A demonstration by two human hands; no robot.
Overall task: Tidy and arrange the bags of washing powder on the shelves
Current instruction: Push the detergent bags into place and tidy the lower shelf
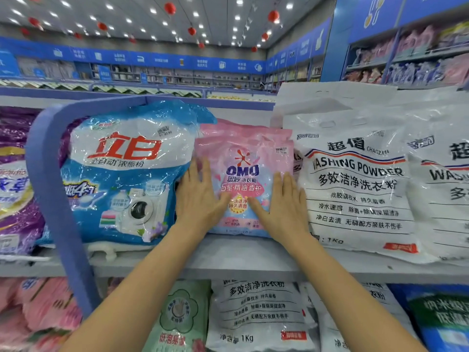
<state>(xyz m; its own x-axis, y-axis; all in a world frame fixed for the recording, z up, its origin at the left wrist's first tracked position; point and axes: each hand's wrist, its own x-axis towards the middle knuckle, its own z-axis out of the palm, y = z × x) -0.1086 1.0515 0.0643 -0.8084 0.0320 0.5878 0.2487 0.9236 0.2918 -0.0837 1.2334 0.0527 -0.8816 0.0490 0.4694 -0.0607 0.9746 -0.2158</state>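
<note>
The left hand (200, 196) is laid flat against the soft pink plastic bag of OMO washing powder (247, 158). Its fingers are straight, held close together, and pointed to twelve o'clock along the bag's nine o'clock edge. The right hand (281, 207) is pressed flat in the same way on the bag's front, toward four o'clock, with straight fingers pointing up. The two thumbs are turned inward toward each other across the lower front of the bag, near but apart. Nothing is pinched or gripped by either hand.

The pink bag is stood upright on the pale grey upper shelf (228, 257), with more pink bags seen just behind it. At its nine o'clock, touching the left hand, a large blue-and-white glossy bag with red characters and a washing-machine picture (121, 174) is leaned. At its three o'clock, just beside the right hand, a white "WASHING POWDER" bag with a cut-out handle (355, 189) is stood, and a second white bag of the same kind (446, 179) is seen further toward three o'clock.

A curved blue shelf divider (45, 174) is found beyond the blue-and-white bag, with a purple bag (15, 186) past it.

On the lower shelf, at six o'clock, a pale green bag (177, 316) and a white 1 kg bag (258, 313) are seen side by side.
</note>
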